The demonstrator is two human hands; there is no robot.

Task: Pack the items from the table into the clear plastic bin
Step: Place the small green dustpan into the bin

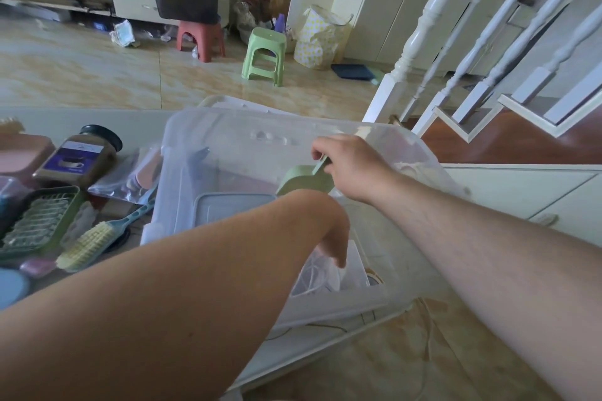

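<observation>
At the centre of the frame, the right hand (350,163) pinches the handle of a pale green plastic scoop (304,177) between thumb and fingers, holding it over the open clear plastic storage bin (202,130). Lower down, the left hand (332,238) reaches into the bin's near end with fingers pointing down at a clear bag of white cord (314,280); I cannot tell whether they grip it. At the left edge, the table (136,122) holds a brown jar with a black lid (78,156), a green slotted tray (39,221) and a cream-bristled scrub brush with a blue handle (97,241).
</observation>
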